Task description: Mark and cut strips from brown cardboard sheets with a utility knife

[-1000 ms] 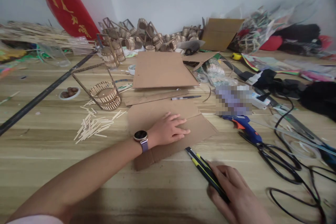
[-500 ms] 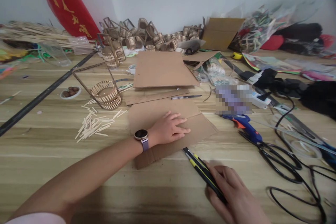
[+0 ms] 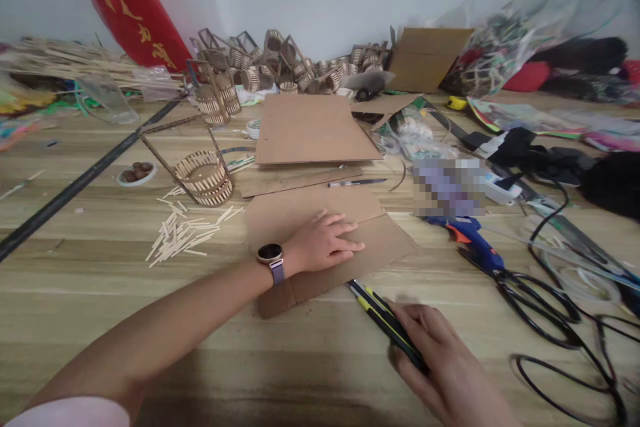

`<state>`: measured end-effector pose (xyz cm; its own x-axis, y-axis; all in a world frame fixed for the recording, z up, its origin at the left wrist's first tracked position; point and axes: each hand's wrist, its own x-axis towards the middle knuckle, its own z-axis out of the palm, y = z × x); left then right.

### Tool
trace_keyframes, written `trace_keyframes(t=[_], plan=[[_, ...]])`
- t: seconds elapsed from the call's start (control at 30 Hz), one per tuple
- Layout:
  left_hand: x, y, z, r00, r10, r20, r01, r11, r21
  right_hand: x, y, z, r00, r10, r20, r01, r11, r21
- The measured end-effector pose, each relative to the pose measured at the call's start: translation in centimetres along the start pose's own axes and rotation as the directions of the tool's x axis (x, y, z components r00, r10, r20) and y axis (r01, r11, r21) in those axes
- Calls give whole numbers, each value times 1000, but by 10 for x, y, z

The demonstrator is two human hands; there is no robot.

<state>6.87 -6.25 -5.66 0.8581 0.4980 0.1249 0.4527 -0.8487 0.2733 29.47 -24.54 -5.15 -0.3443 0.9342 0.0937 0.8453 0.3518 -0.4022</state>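
Observation:
My left hand [image 3: 325, 241] lies flat with its fingers spread on a piece of brown cardboard [image 3: 280, 213], and a watch [image 3: 270, 253] is on that wrist. Closed around a black and yellow utility knife [image 3: 387, 323], my right hand [image 3: 433, 353] is just in front of the cardboard's near edge. The knife's tip points up and left at that edge; whether it touches the cardboard I cannot tell. Behind the piece are a narrow cardboard strip [image 3: 300, 182], a pen [image 3: 357, 182] and a larger cardboard sheet [image 3: 315, 130].
Left of the cardboard stand a small stick basket [image 3: 203, 180], loose wooden sticks [image 3: 180, 237] and a white bowl of brown balls [image 3: 137, 174]. To the right lie a blue glue gun [image 3: 473, 243] and looped black cable [image 3: 540, 313]. Several small baskets [image 3: 300, 70] are heaped by the wall.
Both hands, the cardboard and the knife hold nearly the same positions. The view has shifted very slightly.

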Motion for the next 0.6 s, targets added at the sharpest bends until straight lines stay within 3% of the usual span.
trace_keyframes(t=[0.1, 0.27, 0.4, 0.6], plan=[[-1, -3, 0, 1000, -3, -4, 2, 999, -45, -1, 7, -3, 1000, 0, 17, 0, 1000, -18], [0, -9, -2, 999, -39, 5, 40, 984, -174, -4, 24, -8, 990, 70, -120, -78, 995, -63], [2, -11, -4, 997, -70, 19, 72, 970, -232, -2, 29, -9, 984, 108, -143, -117, 991, -60], [3, -13, -3, 997, -71, 22, 74, 962, -264, 1, 21, -12, 986, 40, -165, -51, 997, -60]])
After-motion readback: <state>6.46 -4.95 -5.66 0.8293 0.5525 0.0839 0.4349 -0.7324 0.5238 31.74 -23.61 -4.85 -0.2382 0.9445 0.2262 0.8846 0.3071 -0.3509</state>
